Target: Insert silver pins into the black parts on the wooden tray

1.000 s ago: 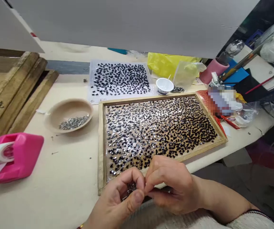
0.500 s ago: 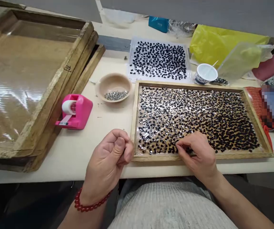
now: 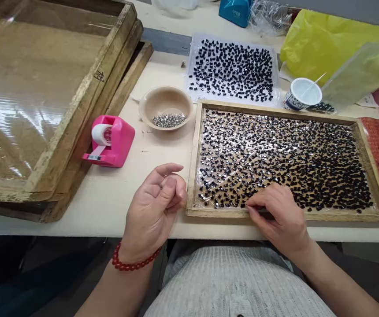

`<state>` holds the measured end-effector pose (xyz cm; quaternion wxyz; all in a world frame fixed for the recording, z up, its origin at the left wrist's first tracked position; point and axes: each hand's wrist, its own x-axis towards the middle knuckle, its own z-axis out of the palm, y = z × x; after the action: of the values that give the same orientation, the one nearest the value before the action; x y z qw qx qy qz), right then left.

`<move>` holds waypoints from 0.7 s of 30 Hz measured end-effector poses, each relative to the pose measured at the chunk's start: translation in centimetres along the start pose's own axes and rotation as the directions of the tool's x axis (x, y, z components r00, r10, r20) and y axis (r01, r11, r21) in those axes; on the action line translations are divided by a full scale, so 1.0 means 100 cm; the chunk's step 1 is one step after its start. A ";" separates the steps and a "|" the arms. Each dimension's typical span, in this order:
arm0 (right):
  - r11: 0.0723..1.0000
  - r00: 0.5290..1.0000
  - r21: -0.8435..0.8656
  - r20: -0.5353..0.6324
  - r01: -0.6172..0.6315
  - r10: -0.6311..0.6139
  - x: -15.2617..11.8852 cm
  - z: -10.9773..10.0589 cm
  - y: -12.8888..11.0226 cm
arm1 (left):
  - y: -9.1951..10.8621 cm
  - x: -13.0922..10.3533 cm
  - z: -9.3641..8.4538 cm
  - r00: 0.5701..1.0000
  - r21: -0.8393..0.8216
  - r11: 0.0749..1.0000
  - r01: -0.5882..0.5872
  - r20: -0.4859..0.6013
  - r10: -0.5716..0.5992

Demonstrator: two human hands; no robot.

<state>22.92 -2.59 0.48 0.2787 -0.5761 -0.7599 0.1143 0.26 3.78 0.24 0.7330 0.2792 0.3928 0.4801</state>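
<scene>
My left hand is half curled, palm up, just left of the wooden-framed tray. A bit of shiny metal, like the small pins in the bowl, shows between its thumb and fingers; the forefinger is raised. At the tray's front edge, my right hand pinches with thumb and forefinger, their tips among the small black pieces. What lies in that pinch is too small to make out. Rows of these pieces cover the clear film in the tray. Loose metal pins lie in a beige bowl.
A pink tape dispenser stands beside stacked wooden frames on the left. Behind the tray are a white sheet with black pieces, a white cup and a yellow bag. A few stray pins lie near the bowl.
The view has shifted, so things on the table sit higher and mostly further right. My left forefinger has lifted away from the thumb. My right hand keeps its pinch at nearly the same spot.
</scene>
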 end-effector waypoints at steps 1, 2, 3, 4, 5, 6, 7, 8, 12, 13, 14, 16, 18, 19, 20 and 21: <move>1.000 1.000 -0.007 0.013 0.001 -0.001 -0.001 0.001 0.000 | -0.001 -0.001 -0.001 1.000 0.002 1.000 0.009 -0.004 -0.009; 1.000 1.000 -0.017 0.025 0.004 -0.003 -0.002 0.001 -0.001 | -0.001 -0.002 -0.001 1.000 0.002 1.000 0.015 -0.007 -0.015; 1.000 0.999 -0.027 0.033 0.007 -0.006 -0.002 0.002 -0.001 | -0.002 -0.003 -0.002 1.000 0.003 1.000 0.019 -0.005 -0.019; 0.999 0.999 -0.036 0.036 0.009 -0.008 -0.003 0.003 -0.002 | -0.002 -0.004 -0.003 1.000 0.005 1.000 0.019 0.002 -0.019; 0.999 0.999 -0.040 0.037 0.010 -0.008 -0.003 0.003 -0.002 | -0.003 -0.005 -0.004 1.000 0.007 1.000 0.014 0.015 -0.014; 0.999 0.999 -0.040 0.035 0.007 -0.006 -0.003 0.003 -0.002 | -0.003 -0.006 -0.004 1.000 0.006 1.000 0.006 0.028 -0.007; 0.999 0.999 -0.037 0.032 0.004 -0.003 -0.003 0.003 -0.002 | -0.004 -0.006 -0.005 0.999 -0.002 1.000 -0.002 0.041 0.002; 0.999 1.000 -0.034 0.028 0.000 0.000 -0.003 0.002 -0.002 | -0.004 -0.007 -0.005 0.999 -0.015 1.000 -0.007 0.051 0.008; 0.999 0.999 -0.042 0.036 0.010 -0.009 -0.002 -0.006 0.003 | -0.003 -0.009 -0.003 0.997 -0.066 0.998 -0.016 0.079 0.022; 0.999 0.999 -0.047 0.039 0.016 -0.014 -0.002 -0.008 0.004 | -0.003 -0.009 -0.002 0.996 -0.066 0.998 -0.021 0.085 0.027; 0.998 0.999 -0.051 0.042 0.022 -0.019 -0.001 -0.011 0.006 | -0.003 -0.010 -0.001 0.996 -0.062 0.998 -0.023 0.090 0.028; 0.998 0.999 -0.051 0.048 0.028 -0.025 -0.001 -0.014 0.008 | -0.002 -0.011 0.000 0.995 -0.053 0.999 -0.010 0.095 0.015; 0.999 0.999 -0.041 0.048 0.028 -0.026 -0.002 -0.016 0.009 | -0.001 -0.013 0.000 0.995 -0.054 0.998 0.015 0.094 -0.010; 0.999 0.999 -0.034 0.046 0.026 -0.025 -0.002 -0.016 0.009 | 0.000 -0.014 0.000 0.996 -0.058 0.998 0.027 0.091 -0.021; 0.999 0.999 -0.028 0.046 0.021 -0.020 -0.003 -0.016 0.009 | 0.000 -0.015 0.000 0.996 -0.060 0.998 0.038 0.084 -0.033; 1.000 0.999 -0.022 0.045 0.016 -0.015 -0.004 -0.015 0.009 | 0.000 -0.016 0.000 0.996 -0.060 0.997 0.049 0.074 -0.044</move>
<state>24.53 -2.92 1.18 0.2557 -0.5704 -0.7718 0.1165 -0.12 2.28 0.73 0.7661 0.2642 0.3572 0.4644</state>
